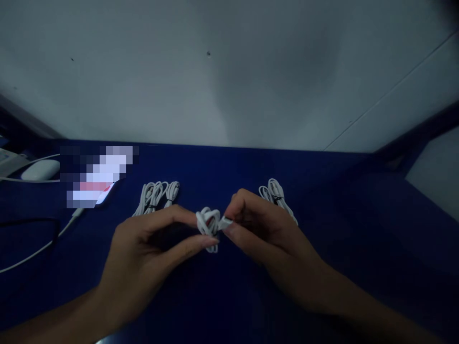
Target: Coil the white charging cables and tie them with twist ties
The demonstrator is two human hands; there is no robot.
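Note:
A white USB cable [207, 220], coiled into a small bundle, is held up between my hands over the blue table. My left hand [143, 258] pinches the coil between thumb and index finger. At its right side my right hand [267, 234] grips the cable's white plug end between thumb and forefinger. Behind my left hand lie tied bundles of white cable [152, 197]. Another tied cable bundle [278, 195] rests behind my right hand, partly covered by it.
On the left a lit phone [103, 179], its screen blurred out, has a white charging cable [45, 248] plugged in. A white rounded object [41, 170] sits at the far left. The blue table [211, 167] meets a pale wall [161, 95] at the back.

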